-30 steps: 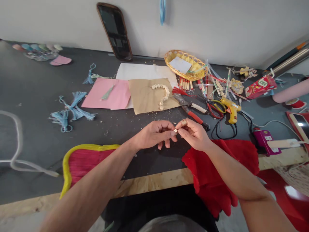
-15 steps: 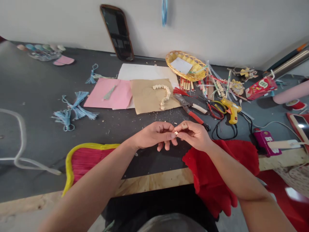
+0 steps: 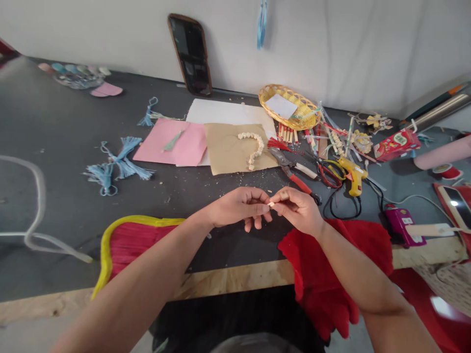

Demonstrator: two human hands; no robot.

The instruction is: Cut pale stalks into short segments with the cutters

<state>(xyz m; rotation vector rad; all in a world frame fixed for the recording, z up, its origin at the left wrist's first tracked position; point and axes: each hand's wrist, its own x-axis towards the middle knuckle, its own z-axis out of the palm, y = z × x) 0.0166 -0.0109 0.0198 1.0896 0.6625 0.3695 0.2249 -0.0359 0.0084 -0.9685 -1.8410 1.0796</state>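
My left hand [image 3: 245,207] and my right hand [image 3: 297,207] meet over the front of the grey tabletop. Between their thumbs and forefingers they pinch a tiny cream-coloured piece [image 3: 271,204], too small to name. A finger of my right hand bears a tan band, perhaps a plaster. Beyond the hands, a curved string of small cream pieces [image 3: 259,145] lies on brown paper [image 3: 224,149]. To its right are pliers with red handles [image 3: 299,182]. Under my right forearm lies a red cloth [image 3: 338,260].
A wicker basket [image 3: 270,93], a yellow glue gun [image 3: 353,175] and a red drink carton [image 3: 396,145] stand at the right. Blue tassels [image 3: 123,159] and pink paper [image 3: 158,142] lie left. A phone [image 3: 191,54] leans on the wall. Pale crumbs dot the table.
The view has shifted slightly, so the scene sits a little differently in the frame. Both hands keep their pinch, and the tiny piece looks turned slightly between the fingertips.
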